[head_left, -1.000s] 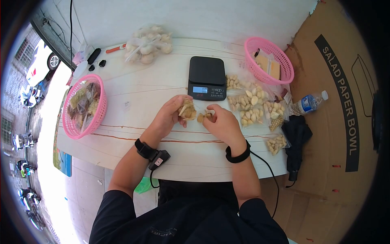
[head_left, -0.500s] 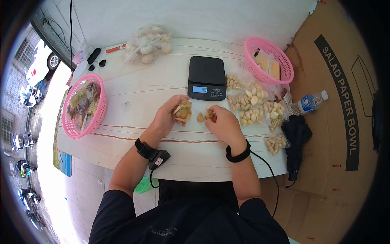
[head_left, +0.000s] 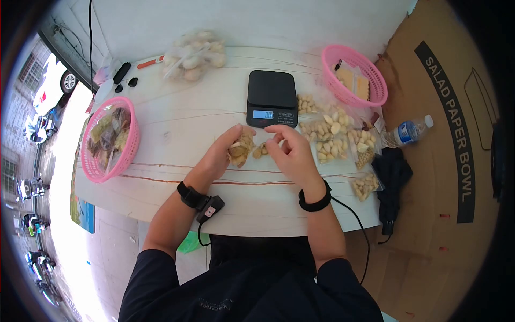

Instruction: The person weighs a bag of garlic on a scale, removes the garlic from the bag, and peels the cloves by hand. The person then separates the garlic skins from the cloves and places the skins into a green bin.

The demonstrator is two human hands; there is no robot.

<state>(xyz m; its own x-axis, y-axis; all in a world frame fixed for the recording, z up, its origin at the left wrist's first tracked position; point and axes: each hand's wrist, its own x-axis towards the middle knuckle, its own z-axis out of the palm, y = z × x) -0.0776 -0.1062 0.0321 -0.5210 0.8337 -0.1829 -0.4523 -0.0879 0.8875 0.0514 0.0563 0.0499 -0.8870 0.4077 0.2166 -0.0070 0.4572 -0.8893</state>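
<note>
My left hand (head_left: 219, 153) is closed round a brownish garlic bulb (head_left: 241, 150) with papery skin, in front of the scale. Beside the bulb, small brownish cloves (head_left: 260, 151) lie on the white table. My right hand (head_left: 291, 153) hovers just right of those cloves, thumb and fingers apart with nothing between them. Behind both hands stands a black digital scale (head_left: 272, 91) with a lit display and a bare plate. To the right lie clear bags of peeled cloves (head_left: 332, 147), and a smaller bag (head_left: 366, 185) sits nearer the table's front edge.
A pink basket (head_left: 134, 140) of bagged goods stands left, another pink basket (head_left: 382, 86) back right. A bag of whole bulbs (head_left: 196, 56) lies at the back by an orange-handled tool (head_left: 150, 62). A water bottle (head_left: 410, 132) and folded dark umbrella (head_left: 391, 185) border the right.
My right hand has let go of a small brown clove, which now lies by the other on the table; its fingers have lifted and spread. The left hand keeps the bulb, slightly turned.
</note>
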